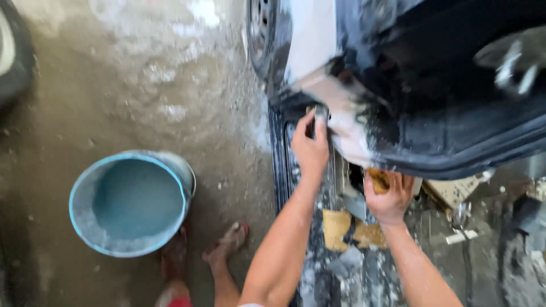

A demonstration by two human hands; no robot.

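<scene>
- So the person is leaning over an open car door [432, 113], soapy and dark, with foam streaked along its lower edge. The hands work well apart from each other, one on each side of the door's bottom corner.
- Left hand [310, 149] is up at about 12 o'clock from the forearm, fingers curled round the door edge near the hinge end. Looks like a bracing grip; I can't tell if there's anything small pinched in it.
- Right hand [388, 196] sits at roughly 4 o'clock from the left one, clamped on a yellow sponge [378, 181] that's tucked up under the door's lower lip, against the sill [284, 170].
- Bucket [132, 202], blue with sudsy water, is on the wet floor [170, 85] way off at 9 o'clock, near the feet [227, 244] in red sandals.
- My take on doing this bit well: keep the left hand steadying the door so it doesn't swing while scrubbing, and push the sponge along the underside in long strokes rather than dabbing, since grime hides in that lip.
- Work from the hinge end outward so dirty foam runs away from the cleaned part.
- I'd watch knuckles against the metal edge, and footing too, that floor looks slick.
- The sponge probably wants a rinse when it stops foaming.
</scene>
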